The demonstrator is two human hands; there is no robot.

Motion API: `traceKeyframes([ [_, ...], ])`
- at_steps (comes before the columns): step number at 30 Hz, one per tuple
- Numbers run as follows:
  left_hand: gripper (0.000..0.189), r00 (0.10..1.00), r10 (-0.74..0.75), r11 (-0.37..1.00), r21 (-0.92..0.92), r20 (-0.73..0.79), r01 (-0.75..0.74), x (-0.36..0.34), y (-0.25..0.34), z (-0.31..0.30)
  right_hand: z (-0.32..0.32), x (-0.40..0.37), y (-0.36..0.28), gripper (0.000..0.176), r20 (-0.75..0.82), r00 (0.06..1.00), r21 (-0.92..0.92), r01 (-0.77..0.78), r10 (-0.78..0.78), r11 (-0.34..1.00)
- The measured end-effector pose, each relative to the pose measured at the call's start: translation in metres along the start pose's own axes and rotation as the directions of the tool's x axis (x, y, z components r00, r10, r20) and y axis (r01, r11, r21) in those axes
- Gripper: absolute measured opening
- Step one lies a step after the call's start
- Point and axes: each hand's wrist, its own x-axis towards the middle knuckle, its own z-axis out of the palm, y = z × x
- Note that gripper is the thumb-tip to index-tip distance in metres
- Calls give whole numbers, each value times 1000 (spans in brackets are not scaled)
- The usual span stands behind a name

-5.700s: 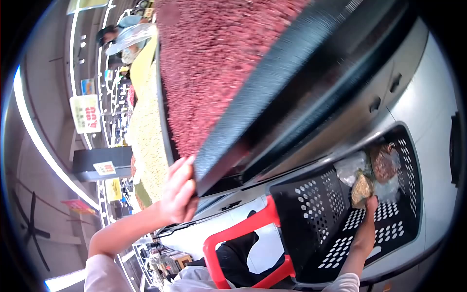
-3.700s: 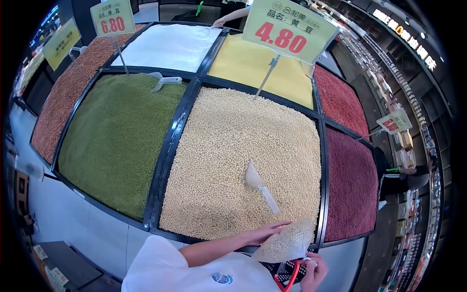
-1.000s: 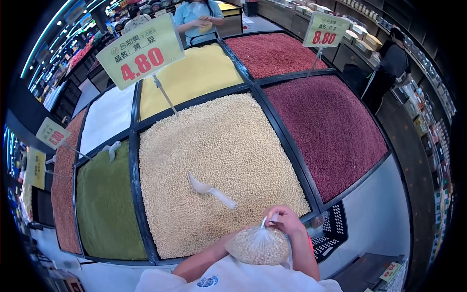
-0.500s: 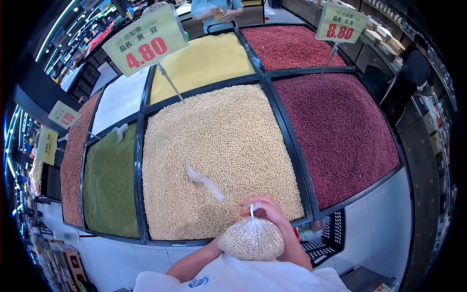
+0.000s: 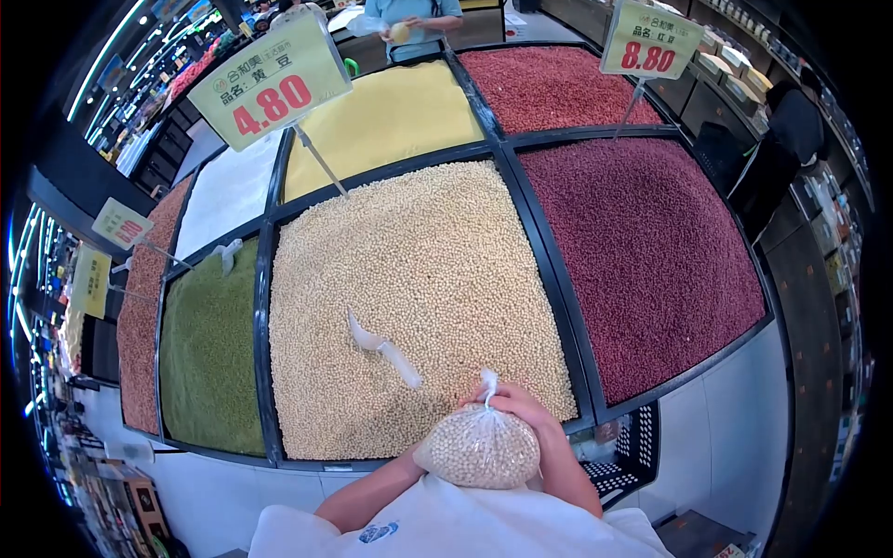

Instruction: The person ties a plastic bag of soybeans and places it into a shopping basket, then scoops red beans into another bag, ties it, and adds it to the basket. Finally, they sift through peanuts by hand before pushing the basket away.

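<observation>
A clear plastic bag of pale beans [image 5: 480, 450], its neck twisted and tied into an upright white knot, is held close to my shirt. My right hand [image 5: 513, 400] has its fingers closed around the bag just below the knot. My left forearm [image 5: 379, 485] reaches to the bag's left side, but the bag hides the fingers of that hand. Beyond the bag lies a large bin of pale beans [image 5: 419, 260], with a white scoop [image 5: 383, 349] resting on the beans.
Dark red beans [image 5: 642, 260] fill the right bin, green beans [image 5: 212, 353] the left one. Price signs [image 5: 272, 79] stand on posts above the bins. A black basket [image 5: 633, 456] is below the bins' front edge. Across the display, another person [image 5: 419, 23] holds a round item.
My right fingers have come down and closed in around the bag's neck, and the knot now stands upright above them. The other person's hands have moved apart.
</observation>
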Motion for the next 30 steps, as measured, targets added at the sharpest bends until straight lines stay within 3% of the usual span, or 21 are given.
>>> traceKeyframes([
  [2,64,1000,5,1000,-28,-7,-5,0,0,-2,-9,2,0,37,-52,989,-37,-143,141,989],
  [5,64,999,26,997,-69,-36,-29,-1,2,-6,-12,15,6,32,-181,973,23,-141,143,990],
  [6,64,999,37,993,-110,-6,-37,-2,1,-10,-8,19,3,32,-236,960,67,-140,152,988],
  [7,64,997,64,983,-173,45,-55,0,-1,-20,-4,22,-1,30,-265,956,-3,-134,129,991],
  [8,64,964,141,954,-293,228,-70,2,-8,-43,3,23,-5,30,-287,947,23,-143,143,989],
  [10,63,974,179,970,-190,135,-152,-7,1,-23,18,27,-11,31,-326,930,70,-155,170,985],
  [12,63,969,248,969,-19,25,-247,-8,4,-14,10,30,-1,37,-226,965,-42,-146,133,988],
  [15,62,982,18,993,-110,-186,-39,-6,1,-44,-6,39,14,39,-93,986,-205,-152,135,967],
  [18,67,969,209,973,128,-135,-193,-14,7,-9,-5,45,10,36,-97,969,-236,-246,229,940],
  [19,68,969,220,970,133,-111,-205,-18,10,-4,-4,49,8,33,-130,959,-304,-279,251,911],
  [22,69,985,167,986,12,-51,-167,-21,5,-18,13,52,-10,30,-176,942,-441,-334,284,833],
  [26,70,995,98,987,-126,-3,-98,-20,4,-38,21,48,-38,29,-60,976,-658,-196,209,727],
  [30,72,996,67,964,-261,61,-48,-22,0,-59,25,47,-57,26,75,980,-615,-100,185,782],
])
